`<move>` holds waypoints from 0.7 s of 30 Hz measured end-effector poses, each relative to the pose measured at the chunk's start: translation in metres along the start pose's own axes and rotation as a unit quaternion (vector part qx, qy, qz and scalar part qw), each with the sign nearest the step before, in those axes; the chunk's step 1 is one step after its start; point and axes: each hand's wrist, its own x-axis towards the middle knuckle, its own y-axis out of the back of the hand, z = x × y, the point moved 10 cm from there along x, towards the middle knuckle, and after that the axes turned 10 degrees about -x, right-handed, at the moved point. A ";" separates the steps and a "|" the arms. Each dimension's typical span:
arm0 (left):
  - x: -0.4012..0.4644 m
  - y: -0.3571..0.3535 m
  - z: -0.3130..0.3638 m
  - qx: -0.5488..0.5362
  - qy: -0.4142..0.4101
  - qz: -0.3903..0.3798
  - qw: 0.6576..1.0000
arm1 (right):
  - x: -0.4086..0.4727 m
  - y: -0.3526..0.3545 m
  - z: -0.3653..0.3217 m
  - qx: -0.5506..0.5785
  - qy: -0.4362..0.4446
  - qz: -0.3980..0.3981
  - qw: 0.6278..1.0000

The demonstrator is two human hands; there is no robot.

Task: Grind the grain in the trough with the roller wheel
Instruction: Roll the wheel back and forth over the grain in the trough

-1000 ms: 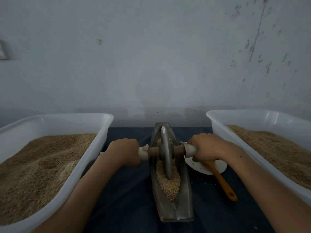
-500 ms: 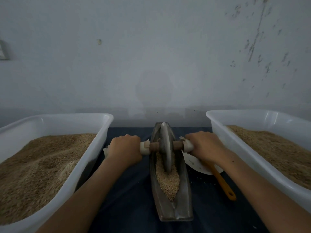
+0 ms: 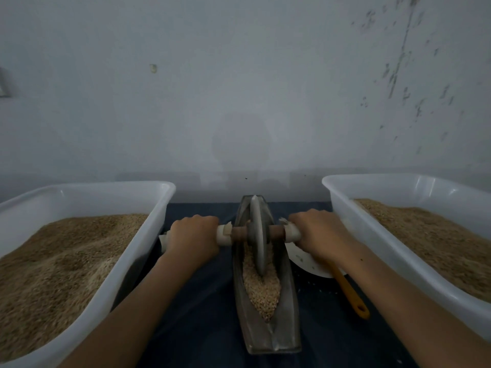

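Observation:
A narrow boat-shaped metal trough (image 3: 285, 333) lies lengthwise in the middle of the dark cloth, with pale grain (image 3: 263, 290) heaped in its near half. The grey roller wheel (image 3: 257, 235) stands upright in the trough's far half, its edge sunk in the grain. A brown axle with white-wrapped ends runs through the wheel. My left hand (image 3: 194, 237) grips the left end of the axle, and my right hand (image 3: 318, 235) grips the right end.
A white tub (image 3: 148, 235) of brown grain sits at the left, a second white tub (image 3: 345, 221) of grain at the right. A white plate (image 3: 305, 261) with an orange-handled tool (image 3: 350, 296) lies under my right wrist. A grey wall stands close behind.
Both hands have pushed the wheel away from me, from about the trough's middle toward its far end.

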 end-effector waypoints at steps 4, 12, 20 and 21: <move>-0.002 0.004 -0.001 -0.007 -0.001 0.043 0.999 | -0.001 0.008 -0.002 -0.011 -0.009 0.064 0.998; 0.000 -0.013 -0.001 0.020 0.005 -0.119 0.993 | -0.009 -0.015 -0.003 0.043 0.024 -0.183 0.982; -0.002 -0.014 -0.003 0.009 0.025 -0.126 0.992 | -0.004 -0.013 -0.003 0.030 0.024 -0.147 0.988; -0.002 -0.012 -0.002 0.011 0.029 -0.111 0.993 | -0.003 -0.011 -0.002 0.025 0.019 -0.119 0.992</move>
